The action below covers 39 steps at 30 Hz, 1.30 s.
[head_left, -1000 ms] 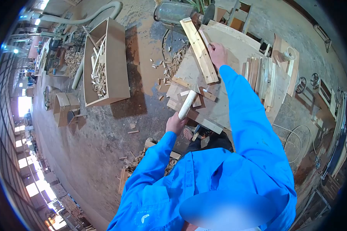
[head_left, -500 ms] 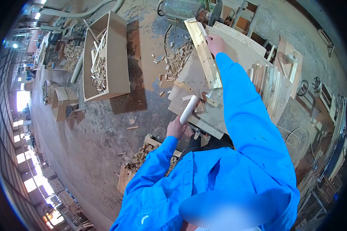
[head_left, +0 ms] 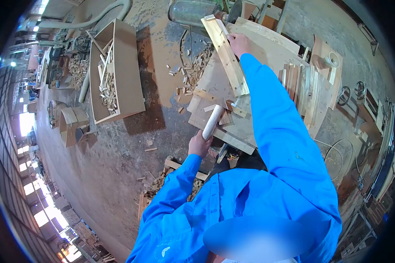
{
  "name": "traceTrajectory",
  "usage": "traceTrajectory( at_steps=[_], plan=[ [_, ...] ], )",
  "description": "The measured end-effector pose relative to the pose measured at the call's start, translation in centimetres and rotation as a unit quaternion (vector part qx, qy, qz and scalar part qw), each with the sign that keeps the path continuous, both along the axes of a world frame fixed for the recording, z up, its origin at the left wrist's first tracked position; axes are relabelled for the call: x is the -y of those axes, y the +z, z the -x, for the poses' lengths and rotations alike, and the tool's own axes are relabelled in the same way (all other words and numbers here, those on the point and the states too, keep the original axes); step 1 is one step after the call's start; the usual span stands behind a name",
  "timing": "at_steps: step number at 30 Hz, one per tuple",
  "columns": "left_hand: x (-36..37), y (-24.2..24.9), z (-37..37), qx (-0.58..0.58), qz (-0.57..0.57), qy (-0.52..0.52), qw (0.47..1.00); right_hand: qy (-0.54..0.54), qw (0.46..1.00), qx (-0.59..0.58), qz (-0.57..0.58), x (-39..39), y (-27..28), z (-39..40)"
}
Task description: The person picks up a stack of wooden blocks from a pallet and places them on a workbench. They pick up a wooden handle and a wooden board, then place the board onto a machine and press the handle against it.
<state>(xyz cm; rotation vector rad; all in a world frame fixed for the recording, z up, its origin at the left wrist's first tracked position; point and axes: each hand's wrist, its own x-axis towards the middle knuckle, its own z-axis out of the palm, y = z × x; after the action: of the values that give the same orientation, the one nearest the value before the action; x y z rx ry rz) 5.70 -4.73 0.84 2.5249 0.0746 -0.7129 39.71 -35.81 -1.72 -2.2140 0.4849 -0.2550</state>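
My left hand (head_left: pixel 200 144) is closed round the lower end of a pale cylindrical rod (head_left: pixel 212 122), which tilts up over the near left edge of the worktable (head_left: pixel 267 50). My right hand (head_left: pixel 239 44) grips the right edge of a long light wooden board (head_left: pixel 226 57) near its far end; the fingertips are partly hidden. Small wood pieces (head_left: pixel 238 110) lie on the table by the board's near end. Several narrow strips (head_left: pixel 299 85) stand side by side to the right of my right sleeve.
A large open box (head_left: pixel 129 74) holding wood offcuts stands on the floor at the left. Loose offcuts (head_left: pixel 193 70) lie beyond the table's left edge. A motor-like machine (head_left: pixel 193 12) is at the far side, and a tape roll (head_left: pixel 331 60) at the right.
The view has shifted slightly, so the box and table sit a little differently. Both hands keep their hold, and the rod is tilted slightly more upright.
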Motion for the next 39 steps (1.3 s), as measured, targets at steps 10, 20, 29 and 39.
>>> traceTrajectory(
  at_steps=[10,20,29,39],
  plan=[
    [3.0,-0.2,-3.2,0.031,0.000,0.009,0.999,0.009,1.000,0.015,-0.015,2.7,0.4,-3.2],
    [1.1,-1.7,-1.3,0.047,0.036,0.003,0.998,-0.079,0.918,0.120,-0.369,3.6,-2.9,6.2],
    [0.3,1.0,-1.3,0.033,0.050,-0.007,0.998,-0.359,0.824,0.279,-0.338,5.3,7.0,21.9],
    [-2.7,-0.1,1.6,0.004,-0.013,-0.021,1.000,0.341,0.907,0.248,-0.013,-20.6,18.2,21.3]
  ],
)
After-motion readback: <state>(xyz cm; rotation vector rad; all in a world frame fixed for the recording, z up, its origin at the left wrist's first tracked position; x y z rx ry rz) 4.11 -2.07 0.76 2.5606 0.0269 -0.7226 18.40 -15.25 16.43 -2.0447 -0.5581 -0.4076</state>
